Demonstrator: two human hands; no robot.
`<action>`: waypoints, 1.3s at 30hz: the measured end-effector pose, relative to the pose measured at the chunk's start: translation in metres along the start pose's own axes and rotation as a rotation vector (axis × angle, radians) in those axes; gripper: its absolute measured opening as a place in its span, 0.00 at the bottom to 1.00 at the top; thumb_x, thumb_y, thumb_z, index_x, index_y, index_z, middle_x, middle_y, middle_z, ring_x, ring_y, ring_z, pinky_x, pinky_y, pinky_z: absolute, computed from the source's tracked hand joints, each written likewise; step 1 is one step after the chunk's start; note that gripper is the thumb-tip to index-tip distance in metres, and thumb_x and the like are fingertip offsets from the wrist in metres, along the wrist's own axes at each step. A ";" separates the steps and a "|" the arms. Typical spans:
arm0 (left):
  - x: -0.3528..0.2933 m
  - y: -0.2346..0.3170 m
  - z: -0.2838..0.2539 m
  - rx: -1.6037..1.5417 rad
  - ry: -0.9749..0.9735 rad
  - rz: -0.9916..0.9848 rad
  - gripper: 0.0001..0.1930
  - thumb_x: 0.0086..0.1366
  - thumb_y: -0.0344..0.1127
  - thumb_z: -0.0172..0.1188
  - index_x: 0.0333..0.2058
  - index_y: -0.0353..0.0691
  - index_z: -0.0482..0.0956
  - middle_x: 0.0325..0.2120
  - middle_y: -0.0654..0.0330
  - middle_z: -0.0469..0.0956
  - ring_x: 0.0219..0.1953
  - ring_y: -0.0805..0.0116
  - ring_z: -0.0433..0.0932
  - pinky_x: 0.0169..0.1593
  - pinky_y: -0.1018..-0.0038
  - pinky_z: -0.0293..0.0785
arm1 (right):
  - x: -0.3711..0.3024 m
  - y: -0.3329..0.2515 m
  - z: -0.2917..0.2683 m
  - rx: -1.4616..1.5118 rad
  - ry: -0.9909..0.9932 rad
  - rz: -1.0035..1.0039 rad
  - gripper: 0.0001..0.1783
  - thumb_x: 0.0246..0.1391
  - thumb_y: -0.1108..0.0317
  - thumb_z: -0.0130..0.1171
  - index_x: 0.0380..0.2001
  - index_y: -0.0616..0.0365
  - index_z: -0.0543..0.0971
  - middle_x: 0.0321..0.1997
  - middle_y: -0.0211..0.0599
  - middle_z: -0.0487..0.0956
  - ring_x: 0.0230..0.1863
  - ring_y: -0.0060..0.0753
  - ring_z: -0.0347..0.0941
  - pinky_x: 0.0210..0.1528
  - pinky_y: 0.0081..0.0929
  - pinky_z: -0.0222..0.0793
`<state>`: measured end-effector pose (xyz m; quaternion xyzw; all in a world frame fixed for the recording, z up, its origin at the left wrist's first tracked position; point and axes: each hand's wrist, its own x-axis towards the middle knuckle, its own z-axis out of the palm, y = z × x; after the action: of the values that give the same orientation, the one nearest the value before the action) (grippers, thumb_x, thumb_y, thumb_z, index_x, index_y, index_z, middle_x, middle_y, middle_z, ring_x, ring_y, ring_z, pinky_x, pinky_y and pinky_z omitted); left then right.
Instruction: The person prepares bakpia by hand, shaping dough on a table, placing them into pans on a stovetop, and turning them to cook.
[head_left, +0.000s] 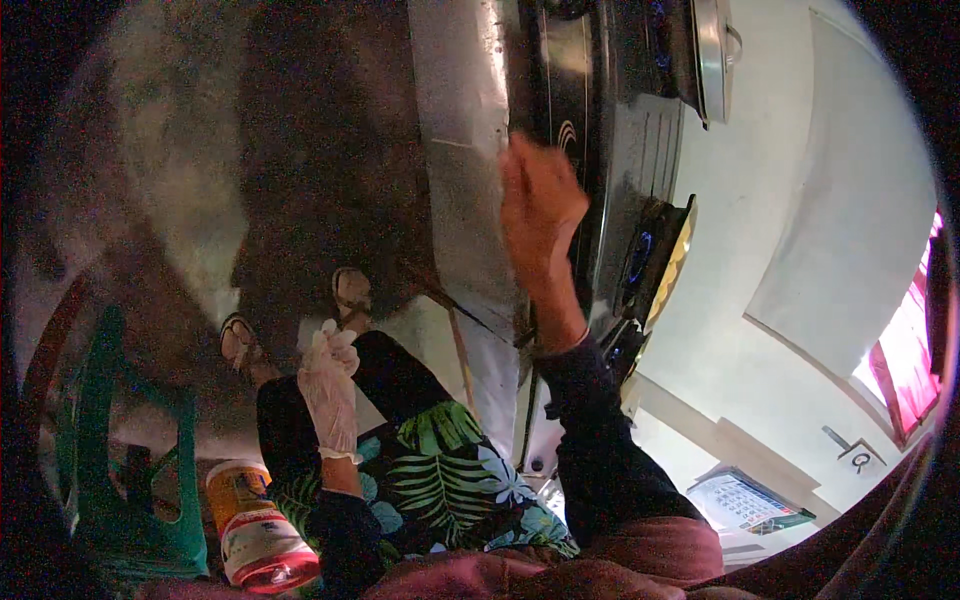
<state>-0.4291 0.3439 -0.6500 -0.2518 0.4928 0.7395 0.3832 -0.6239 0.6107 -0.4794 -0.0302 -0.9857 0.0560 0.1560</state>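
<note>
My right hand (pixel 543 205), bare and slightly blurred, is raised at the front panel of a black gas stove (pixel 615 210). Its fingers curl inward, and whatever may lie between them is hidden. Low over my lap is my left hand (pixel 330 385) in a thin translucent disposable glove, fingers bent together; I cannot make out anything in them. Blue flames show at the burners. A pan with something yellow (pixel 675 262) sits over the nearer burner, and a steel pot (pixel 713 60) over the farther one.
A green plastic chair (pixel 187 470) stands at the lower left, beside a red-and-white plastic container (pixel 262 540). A grey counter or cabinet side (pixel 465 190) runs along the stove. A white wall (pixel 755 230) rises behind it, with a calendar (pixel 740 500) lower right.
</note>
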 end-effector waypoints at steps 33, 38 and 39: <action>-0.010 0.041 0.029 -0.360 0.233 -0.260 0.24 0.75 0.48 0.46 0.52 0.31 0.75 0.30 0.61 0.79 0.25 0.79 0.69 0.28 0.83 0.64 | 0.146 0.064 0.058 -0.311 0.201 -0.062 0.15 0.51 0.71 0.63 0.38 0.72 0.77 0.32 0.59 0.77 0.32 0.60 0.76 0.33 0.50 0.71; -0.006 0.025 0.020 -0.477 0.198 -0.242 0.24 0.75 0.47 0.45 0.52 0.29 0.74 0.28 0.63 0.77 0.25 0.80 0.66 0.27 0.83 0.62 | 0.148 0.066 0.060 -0.383 0.183 -0.065 0.17 0.51 0.70 0.64 0.41 0.73 0.77 0.32 0.59 0.77 0.32 0.60 0.77 0.33 0.48 0.72; -0.005 0.022 0.020 -0.535 0.175 -0.232 0.23 0.75 0.46 0.45 0.52 0.29 0.74 0.28 0.64 0.76 0.24 0.80 0.65 0.27 0.83 0.61 | 0.149 0.068 0.058 -0.386 0.183 -0.065 0.17 0.51 0.70 0.64 0.41 0.73 0.77 0.32 0.59 0.77 0.32 0.60 0.77 0.33 0.48 0.72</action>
<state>-0.4443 0.3556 -0.6266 -0.4614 0.2794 0.7698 0.3412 -0.7801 0.6832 -0.4967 -0.0326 -0.9603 -0.1420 0.2381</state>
